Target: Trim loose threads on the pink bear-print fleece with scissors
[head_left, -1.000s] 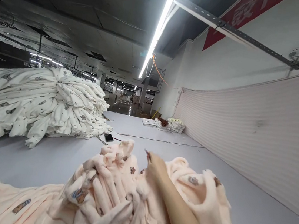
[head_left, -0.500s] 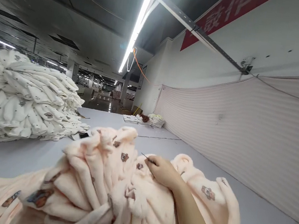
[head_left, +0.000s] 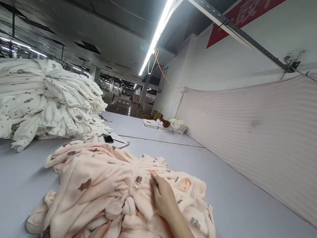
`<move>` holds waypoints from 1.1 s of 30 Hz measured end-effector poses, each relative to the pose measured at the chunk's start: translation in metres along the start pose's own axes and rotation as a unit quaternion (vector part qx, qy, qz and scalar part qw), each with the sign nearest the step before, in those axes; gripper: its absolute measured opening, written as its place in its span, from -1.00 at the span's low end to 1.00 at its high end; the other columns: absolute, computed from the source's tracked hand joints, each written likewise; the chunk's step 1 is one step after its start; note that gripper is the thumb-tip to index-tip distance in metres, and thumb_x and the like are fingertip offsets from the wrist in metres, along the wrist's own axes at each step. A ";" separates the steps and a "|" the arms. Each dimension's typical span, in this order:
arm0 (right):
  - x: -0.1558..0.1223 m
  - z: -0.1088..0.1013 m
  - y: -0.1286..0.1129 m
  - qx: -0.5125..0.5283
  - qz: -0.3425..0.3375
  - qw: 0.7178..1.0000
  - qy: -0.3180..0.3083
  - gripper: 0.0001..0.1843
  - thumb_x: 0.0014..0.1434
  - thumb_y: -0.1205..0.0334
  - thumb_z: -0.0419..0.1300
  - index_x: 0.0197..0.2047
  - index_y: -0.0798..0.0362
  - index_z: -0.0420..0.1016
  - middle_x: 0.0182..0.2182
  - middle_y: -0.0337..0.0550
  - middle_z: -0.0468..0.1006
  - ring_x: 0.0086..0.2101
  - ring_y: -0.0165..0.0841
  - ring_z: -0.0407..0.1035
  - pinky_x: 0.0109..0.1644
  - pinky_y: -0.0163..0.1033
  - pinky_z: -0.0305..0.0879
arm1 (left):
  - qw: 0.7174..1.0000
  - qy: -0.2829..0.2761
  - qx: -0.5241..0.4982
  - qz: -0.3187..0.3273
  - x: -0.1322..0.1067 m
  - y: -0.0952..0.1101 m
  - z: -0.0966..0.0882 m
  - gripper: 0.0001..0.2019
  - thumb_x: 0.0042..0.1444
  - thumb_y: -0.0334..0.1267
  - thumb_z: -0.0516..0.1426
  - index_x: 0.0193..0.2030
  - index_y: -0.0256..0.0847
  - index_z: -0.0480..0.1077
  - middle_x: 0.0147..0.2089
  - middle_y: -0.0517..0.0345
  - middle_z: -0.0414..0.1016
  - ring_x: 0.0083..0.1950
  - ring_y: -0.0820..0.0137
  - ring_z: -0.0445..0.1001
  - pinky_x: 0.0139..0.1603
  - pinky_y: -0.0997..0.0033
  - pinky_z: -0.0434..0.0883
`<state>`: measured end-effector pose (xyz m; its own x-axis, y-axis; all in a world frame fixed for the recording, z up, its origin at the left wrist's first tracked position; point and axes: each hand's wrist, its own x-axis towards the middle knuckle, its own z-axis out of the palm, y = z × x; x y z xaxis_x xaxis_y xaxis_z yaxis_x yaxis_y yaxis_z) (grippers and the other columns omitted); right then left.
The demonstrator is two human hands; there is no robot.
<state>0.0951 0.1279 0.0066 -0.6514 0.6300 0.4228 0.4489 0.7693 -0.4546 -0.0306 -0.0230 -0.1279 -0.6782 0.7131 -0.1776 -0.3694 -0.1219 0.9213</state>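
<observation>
A bundle of pale pink fleece [head_left: 98, 181] printed with small brown bears is heaped on the table in front of me, gathered tight at its middle. My right hand [head_left: 163, 197] rests on the right of the gather, its fingers curled down against the plush. At its fingertips shows a bit of a small dark pointed tool [head_left: 155, 183], mostly covered by the hand. My left hand [head_left: 96, 237] reaches in low at the front, under drooping folds. Cloth hides its fingers, so their grip cannot be seen.
A big pile of white printed fleece [head_left: 38, 105] stands at the left of the grey-white table [head_left: 237, 226]. A phone [head_left: 108, 139] lies beyond the pink bundle. Folded stacks [head_left: 178, 126] sit at the far end. Striped cloth [head_left: 261, 146] hangs along the right wall.
The pink bundle has settled lower and flatter on the table. My left hand has come into view at the front. My right hand stays on the fleece, with its tool less visible. The view has turned left.
</observation>
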 end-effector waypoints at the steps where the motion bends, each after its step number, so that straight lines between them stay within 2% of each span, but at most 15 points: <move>1: -0.010 -0.007 0.007 0.006 -0.001 1.000 0.021 -0.62 0.21 0.39 -0.12 -0.02 0.08 0.42 -0.04 -0.02 0.54 -0.03 -0.27 0.38 -0.01 -0.24 0.24 | 1.000 -0.008 0.000 0.006 -0.005 -0.002 0.003 -0.72 0.05 -0.02 0.17 -0.25 -0.19 0.44 -0.27 0.08 0.51 -0.22 0.27 0.49 -0.22 0.21 0.46; 2: -0.021 -0.015 0.012 0.012 0.005 0.999 0.046 -0.59 0.21 0.39 -0.14 0.05 0.09 0.37 0.03 0.00 0.48 0.03 -0.26 0.33 0.06 -0.20 0.20 | 0.999 -0.018 0.015 0.031 -0.009 -0.002 0.008 -0.71 -0.03 0.00 0.21 -0.29 -0.18 0.46 -0.29 0.08 0.50 -0.21 0.23 0.47 -0.20 0.21 0.45; 4: -0.045 -0.030 0.017 0.033 0.035 0.995 0.086 -0.59 0.26 0.30 -0.17 0.09 0.09 0.32 -0.02 0.00 0.50 -0.02 -0.25 0.37 0.02 -0.18 0.25 | 0.983 -0.019 0.102 0.148 -0.015 0.000 0.023 -0.74 -0.06 -0.02 0.21 -0.33 -0.16 0.47 -0.28 0.07 0.48 -0.16 0.20 0.43 -0.10 0.20 0.39; 5: -0.057 -0.034 0.019 0.062 0.064 0.991 0.099 -0.61 0.29 0.22 -0.17 0.06 0.06 0.34 -0.16 -0.05 0.56 -0.16 -0.25 0.44 -0.08 -0.19 0.30 | 0.959 -0.021 0.172 0.226 -0.017 0.002 0.032 -0.79 -0.01 -0.06 0.18 -0.33 -0.15 0.47 -0.27 0.07 0.46 -0.15 0.20 0.42 -0.07 0.19 0.36; 7: -0.080 -0.032 0.020 0.125 0.104 0.984 0.071 -0.64 0.31 0.07 -0.17 -0.04 -0.01 0.36 -0.45 -0.21 0.54 -0.40 -0.29 0.44 -0.26 -0.22 0.32 | 0.874 -0.043 0.329 0.355 -0.018 0.006 0.049 -0.86 0.09 -0.20 0.09 -0.29 -0.13 0.46 -0.23 0.05 0.45 -0.14 0.21 0.41 -0.08 0.20 0.35; 8: -0.089 -0.026 0.022 0.147 0.117 0.981 0.054 -0.65 0.30 0.03 -0.16 -0.12 -0.03 0.37 -0.51 -0.25 0.51 -0.45 -0.29 0.43 -0.30 -0.23 0.30 | 0.835 -0.053 0.387 0.388 -0.019 0.007 0.057 -0.85 0.11 -0.27 0.06 -0.24 -0.13 0.45 -0.21 0.04 0.46 -0.14 0.21 0.42 -0.11 0.20 0.37; 10: -0.103 -0.009 0.027 0.142 0.134 0.980 0.045 -0.69 0.26 0.04 -0.11 -0.22 -0.05 0.38 -0.46 -0.21 0.54 -0.39 -0.25 0.45 -0.27 -0.22 0.28 | 0.789 -0.065 0.450 0.412 -0.018 0.007 0.069 -0.78 0.10 -0.36 0.05 -0.11 -0.16 0.39 -0.16 0.01 0.47 -0.12 0.21 0.45 -0.14 0.22 0.42; 12: -0.108 0.008 0.034 0.104 0.150 0.981 0.063 -0.79 0.17 0.12 -0.02 -0.25 -0.06 0.41 -0.32 -0.15 0.58 -0.29 -0.20 0.46 -0.23 -0.20 0.27 | 0.754 -0.068 0.483 0.439 -0.018 0.003 0.077 -0.66 0.09 -0.39 0.06 0.04 -0.19 0.30 -0.11 -0.01 0.47 -0.08 0.22 0.47 -0.14 0.24 0.46; 14: -0.108 0.021 0.041 0.087 0.158 0.981 0.069 -0.84 0.09 0.21 0.04 -0.30 -0.05 0.43 -0.31 -0.14 0.57 -0.28 -0.20 0.45 -0.24 -0.21 0.25 | 0.734 -0.062 0.497 0.460 -0.018 -0.002 0.083 -0.56 0.06 -0.41 0.06 0.12 -0.18 0.24 -0.07 -0.02 0.45 -0.06 0.22 0.47 -0.12 0.24 0.47; 18: -0.103 0.031 0.047 0.130 0.134 0.981 0.050 -0.81 0.14 0.17 0.04 -0.48 -0.01 0.36 -0.46 -0.19 0.50 -0.38 -0.27 0.41 -0.31 -0.28 0.24 | 0.750 -0.026 0.470 0.466 -0.021 -0.009 0.092 -0.60 0.05 -0.41 0.05 0.07 -0.18 0.28 -0.02 -0.06 0.38 -0.01 0.17 0.43 -0.08 0.15 0.46; 21: -0.104 0.032 0.047 0.170 0.094 0.979 0.056 -0.76 0.18 0.11 0.04 -0.47 -0.01 0.34 -0.48 -0.23 0.44 -0.43 -0.32 0.35 -0.35 -0.32 0.21 | 0.754 -0.082 0.465 0.456 -0.020 -0.002 0.094 -0.74 0.09 -0.45 0.03 -0.10 -0.13 0.36 -0.13 0.02 0.41 -0.13 0.26 0.45 -0.16 0.23 0.47; 24: -0.109 0.031 0.046 0.182 0.094 0.977 0.061 -0.75 0.20 0.07 0.04 -0.45 0.00 0.31 -0.51 -0.28 0.39 -0.47 -0.35 0.30 -0.37 -0.32 0.19 | 0.742 -0.139 0.451 0.477 -0.017 0.008 0.085 -0.82 0.16 -0.45 0.04 -0.18 -0.12 0.38 -0.18 0.10 0.47 -0.13 0.35 0.46 -0.13 0.35 0.47; 28: -0.112 0.023 0.047 0.192 0.095 0.977 0.013 -0.81 0.15 0.12 0.10 -0.43 0.01 0.32 -0.51 -0.28 0.39 -0.46 -0.35 0.29 -0.35 -0.32 0.21 | 0.756 -0.134 0.433 0.473 -0.016 0.010 0.072 -0.89 0.19 -0.39 0.03 -0.25 -0.13 0.36 -0.13 0.07 0.48 -0.07 0.33 0.46 -0.07 0.35 0.45; 30: -0.111 0.020 0.047 0.197 0.102 0.975 -0.014 -0.79 0.18 0.11 0.08 -0.43 0.01 0.32 -0.50 -0.27 0.40 -0.43 -0.34 0.31 -0.33 -0.32 0.22 | 0.756 -0.124 0.440 0.468 -0.019 0.006 0.072 -0.88 0.16 -0.35 0.08 -0.16 -0.14 0.35 -0.09 0.01 0.45 -0.03 0.28 0.44 -0.05 0.30 0.46; 33: -0.109 0.018 0.046 0.222 0.118 0.968 -0.010 -0.70 0.23 0.00 0.01 -0.43 0.01 0.26 -0.51 -0.29 0.38 -0.44 -0.35 0.31 -0.35 -0.33 0.21 | 0.733 -0.108 0.458 0.491 -0.022 0.000 0.078 -0.67 0.09 -0.42 0.11 0.00 -0.10 0.34 -0.02 -0.04 0.37 -0.05 0.25 0.43 -0.06 0.22 0.47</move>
<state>0.1759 0.0924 -0.0742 -0.5764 0.7771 0.2528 0.2824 0.4797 -0.8307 0.0340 0.0153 -0.0964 -0.1784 0.6968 0.6947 0.8782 -0.2057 0.4318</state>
